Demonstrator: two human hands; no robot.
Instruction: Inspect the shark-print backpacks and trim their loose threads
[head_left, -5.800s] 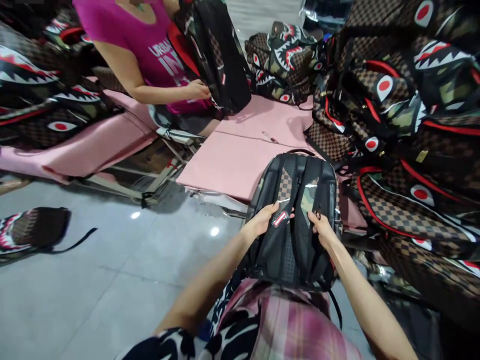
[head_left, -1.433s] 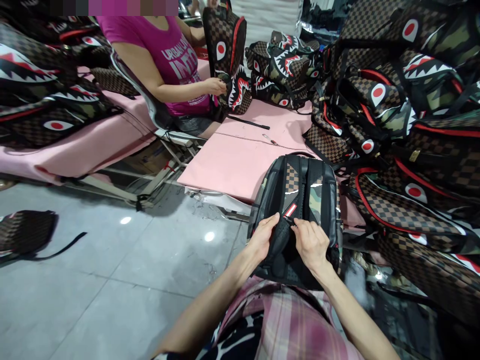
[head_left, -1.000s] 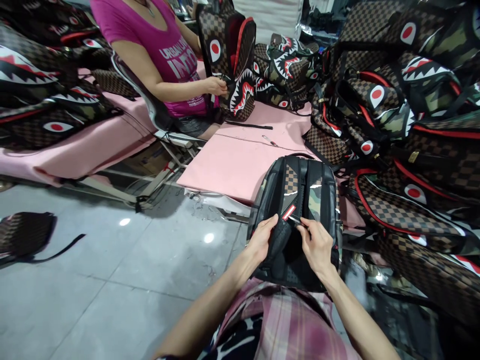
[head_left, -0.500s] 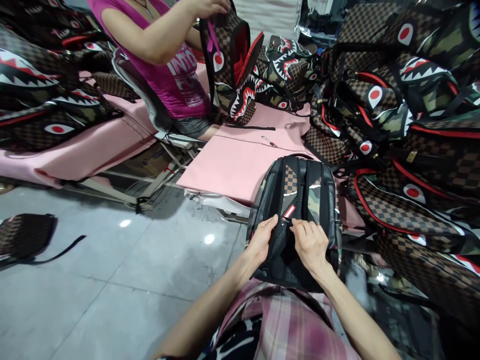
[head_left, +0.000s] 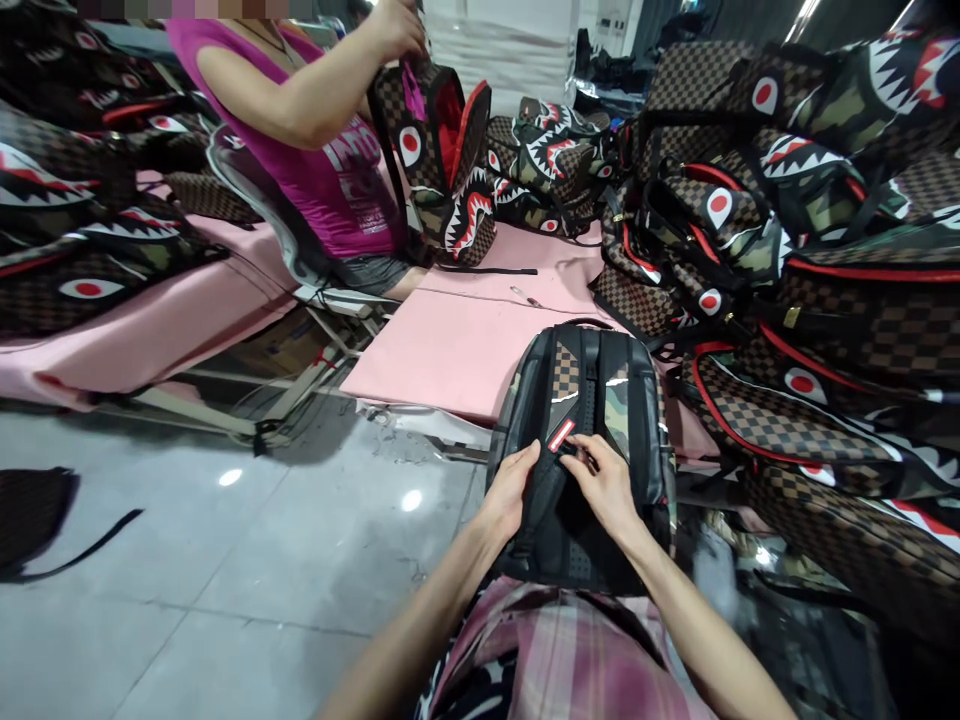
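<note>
Black backpack (head_left: 587, 410) just before pink counter (head_left: 450, 350). Left hand (head_left: 508, 498) holding backpack's shoulder strap (head_left: 551, 480); right hand's (head_left: 604, 488) grip narrow on small dark item (head_left: 568, 448) by backpack's red label (head_left: 561, 436). Likely fine work there; next calls for steady strap.

Black backpack (head_left: 590, 412), strap side up, one strap (head_left: 561, 398) with brown checks and a red and white tag (head_left: 561, 436), the other strap (head_left: 617, 412) with green blotches, top end at the pink table (head_left: 435, 350).

A bag workshop around me, heaps of bags (head_left: 817, 420) left and right, pink tables (head_left: 442, 350), a co-worker (head_left: 349, 195) handling 1, my backpack (head_left: 551, 505) before me.
</note>
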